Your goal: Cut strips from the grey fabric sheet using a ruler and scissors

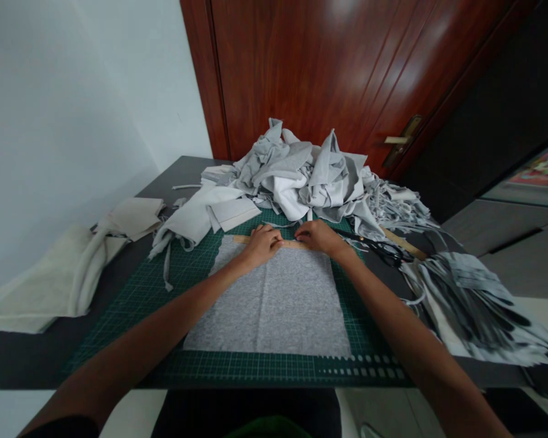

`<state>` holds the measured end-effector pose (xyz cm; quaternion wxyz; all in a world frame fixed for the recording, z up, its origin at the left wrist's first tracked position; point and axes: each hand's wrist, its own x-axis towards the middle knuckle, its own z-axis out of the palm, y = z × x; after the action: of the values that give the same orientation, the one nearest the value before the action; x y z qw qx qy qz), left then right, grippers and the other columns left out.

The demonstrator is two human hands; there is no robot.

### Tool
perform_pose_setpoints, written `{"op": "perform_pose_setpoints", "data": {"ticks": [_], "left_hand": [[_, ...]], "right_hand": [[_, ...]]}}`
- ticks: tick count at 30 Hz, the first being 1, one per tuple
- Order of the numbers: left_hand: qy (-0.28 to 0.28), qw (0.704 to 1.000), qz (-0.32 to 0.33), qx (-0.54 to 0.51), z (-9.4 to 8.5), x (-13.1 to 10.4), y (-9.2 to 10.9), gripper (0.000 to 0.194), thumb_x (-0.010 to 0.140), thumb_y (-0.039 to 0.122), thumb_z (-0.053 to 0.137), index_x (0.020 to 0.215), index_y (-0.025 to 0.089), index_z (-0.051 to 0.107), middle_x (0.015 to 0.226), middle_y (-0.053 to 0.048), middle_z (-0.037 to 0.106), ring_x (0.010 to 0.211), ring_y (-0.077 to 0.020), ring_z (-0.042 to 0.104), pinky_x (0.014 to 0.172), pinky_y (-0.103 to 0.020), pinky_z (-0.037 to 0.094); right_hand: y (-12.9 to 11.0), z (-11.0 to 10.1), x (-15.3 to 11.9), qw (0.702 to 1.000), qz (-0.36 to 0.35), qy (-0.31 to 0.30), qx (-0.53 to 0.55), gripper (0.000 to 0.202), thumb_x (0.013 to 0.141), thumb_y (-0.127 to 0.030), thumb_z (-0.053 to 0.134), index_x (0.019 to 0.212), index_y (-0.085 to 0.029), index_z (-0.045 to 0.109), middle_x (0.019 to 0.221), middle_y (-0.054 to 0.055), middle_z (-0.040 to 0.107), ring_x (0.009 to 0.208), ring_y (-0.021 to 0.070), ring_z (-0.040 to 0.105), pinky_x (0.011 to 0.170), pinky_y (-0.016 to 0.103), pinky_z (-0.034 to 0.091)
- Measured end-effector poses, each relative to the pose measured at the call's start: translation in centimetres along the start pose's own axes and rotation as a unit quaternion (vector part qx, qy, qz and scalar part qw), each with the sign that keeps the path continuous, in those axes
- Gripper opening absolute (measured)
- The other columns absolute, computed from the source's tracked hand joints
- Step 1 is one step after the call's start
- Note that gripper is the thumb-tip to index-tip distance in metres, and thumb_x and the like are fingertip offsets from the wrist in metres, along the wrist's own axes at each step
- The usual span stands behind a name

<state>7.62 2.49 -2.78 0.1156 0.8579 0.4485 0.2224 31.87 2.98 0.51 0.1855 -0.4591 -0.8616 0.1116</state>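
Where speckled grey cloth (pixel 301 298) spreads mid-frame, my left hand (pixel 262 243) and right hand (pixel 318 236) curl over a straight wooden ruler (pixel 291 244), grip unclear.

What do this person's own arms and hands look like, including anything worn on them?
The left hand and right hand are ungloved; no watch or bracelet shows. A black sleeve shows on the left arm near the bottom-left corner; the right arm is bare as far as visible.

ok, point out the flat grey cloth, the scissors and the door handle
Flat grey cloth (pixel 296 298): head view, middle of its upper face
Scissors (pixel 378 246): head view, black handles
Door handle (pixel 397 140): head view, lever
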Motion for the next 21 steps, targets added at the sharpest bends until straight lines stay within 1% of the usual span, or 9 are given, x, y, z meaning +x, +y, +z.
{"op": "perform_pose_setpoints", "data": {"ticks": [4,9,13,16,18,21], "left_hand": [[-0.008,1.0,-0.003,-0.004,-0.2,0.0,0.3,0.016,0.101,0.031,0.064,0.099,0.02,0.075,0.105,-0.01,0.067,0.109,-0.0299,0.058,0.097,-0.044,0.045],[0.002,1.0,-0.004,-0.01,0.0,-0.1,0.3,0.013,0.1,0.028,0.064,0.098,0.02,0.074,0.106,-0.009,0.067,0.111,-0.0298,0.058,0.099,-0.045,0.045],[0.009,1.0,0.004,-0.014,0.2,-0.2,0.1,0.013,0.1,0.029,0.064,0.097,0.021,0.074,0.106,-0.009,0.067,0.11,-0.0293,0.058,0.099,-0.044,0.045],[0.003,1.0,-0.002,-0.009,0.2,-0.1,0.1,0.013,0.1,0.029,0.064,0.097,0.021,0.074,0.106,-0.009,0.067,0.11,-0.0293,0.057,0.099,-0.045,0.045],[-0.001,1.0,-0.007,-0.008,0.2,-0.1,0.1,0.013,0.099,0.028,0.064,0.097,0.021,0.074,0.106,-0.009,0.066,0.11,-0.0296,0.057,0.099,-0.045,0.046],[0.006,1.0,0.0,-0.014,0.2,-0.2,0.1,0.011,0.099,0.027,0.064,0.096,0.022,0.073,0.105,-0.008,0.066,0.109,-0.0291,0.057,0.1,-0.045,0.046]], "right_hand": [[-0.2,0.2,1.0,0.999,0.005,-0.039,-0.024,0.021,0.089,-0.007,0.071,0.092,-0.022,0.086,0.098,0.009,0.085,0.09,0.0243,0.077,0.087,0.034,0.056],[-0.4,-0.4,1.6,0.994,0.016,-0.055,-0.09,0.019,0.088,-0.01,0.076,0.085,-0.026,0.086,0.09,0.008,0.083,0.085,0.0256,0.074,0.078,0.034,0.051],[-0.5,-0.6,2.0,0.991,-0.04,-0.056,-0.113,0.019,0.087,-0.01,0.076,0.077,-0.025,0.082,0.08,0.007,0.078,0.081,0.0237,0.069,0.075,0.032,0.045],[-0.7,-0.6,2.0,0.983,-0.078,-0.075,-0.148,0.019,0.09,-0.012,0.072,0.076,-0.023,0.08,0.077,0.009,0.076,0.08,0.0238,0.066,0.073,0.032,0.042],[-0.8,-0.5,1.9,0.982,-0.084,-0.084,-0.15,0.016,0.09,-0.015,0.071,0.077,-0.021,0.079,0.079,0.009,0.076,0.08,0.0235,0.065,0.072,0.033,0.04],[-0.8,-0.3,1.7,0.985,-0.081,-0.089,-0.122,0.011,0.087,-0.015,0.071,0.079,-0.02,0.078,0.081,0.009,0.076,0.078,0.022,0.063,0.071,0.032,0.04]]}}
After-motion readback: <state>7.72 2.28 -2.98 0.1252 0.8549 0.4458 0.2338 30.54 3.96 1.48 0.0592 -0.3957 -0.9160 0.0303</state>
